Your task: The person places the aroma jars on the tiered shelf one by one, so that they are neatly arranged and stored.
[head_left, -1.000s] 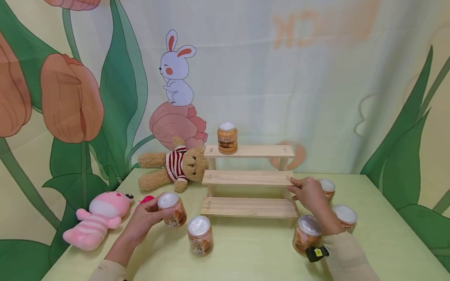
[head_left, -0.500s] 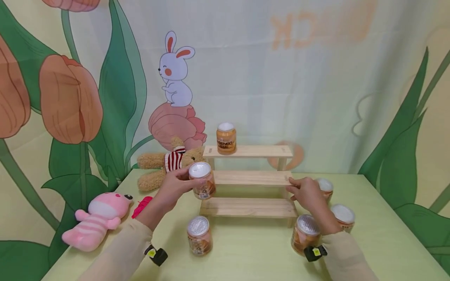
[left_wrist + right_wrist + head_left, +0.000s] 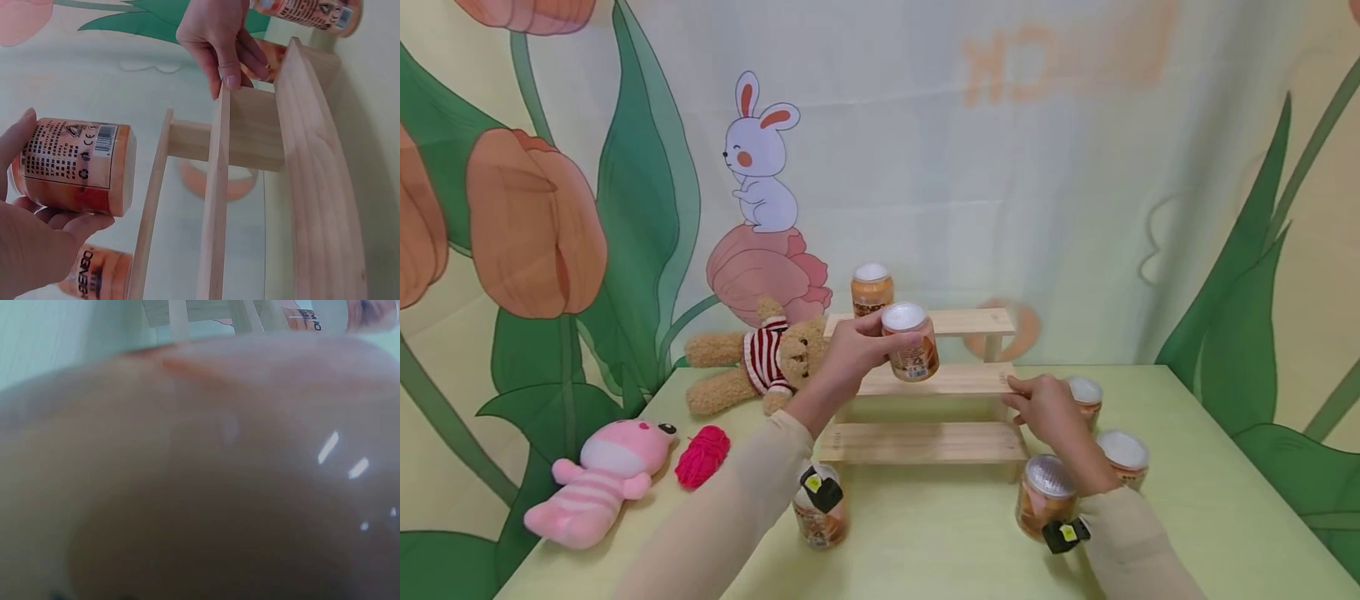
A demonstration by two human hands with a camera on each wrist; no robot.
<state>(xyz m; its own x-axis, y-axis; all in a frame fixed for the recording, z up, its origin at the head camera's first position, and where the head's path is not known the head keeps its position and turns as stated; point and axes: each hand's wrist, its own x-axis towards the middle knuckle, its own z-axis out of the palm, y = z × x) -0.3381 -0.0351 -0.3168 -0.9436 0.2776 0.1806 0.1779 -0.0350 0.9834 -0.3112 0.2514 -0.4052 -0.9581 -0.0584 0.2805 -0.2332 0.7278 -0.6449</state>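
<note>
My left hand (image 3: pixel 848 357) holds a clear-sided jar (image 3: pixel 913 348) with a silvery white lid, up in front of the top step of a three-step wooden shelf (image 3: pixel 925 442). In the left wrist view, the thumb and fingers wrap this jar (image 3: pixel 75 164), whose label carries print and a barcode. My right hand (image 3: pixel 1043 408) pinches the right end of the middle step; the left wrist view shows its thumb (image 3: pixel 230 75) on that board. Another jar (image 3: pixel 867 292) stands at the top step's left end, partly behind the held one.
Several more jars stand on the table: one at front left (image 3: pixel 823 529) partly behind the left wrist camera, one at front right (image 3: pixel 1041 504), others beside the right forearm. A teddy bear (image 3: pixel 763 362), pink plush toy (image 3: pixel 598 483) and pink yarn (image 3: pixel 702 457) lie left. A blurred surface fills most of the right wrist view.
My left hand has lifted the jar from low at the left, up and rightward to the front of the top step. My right hand keeps its hold on the middle step.
</note>
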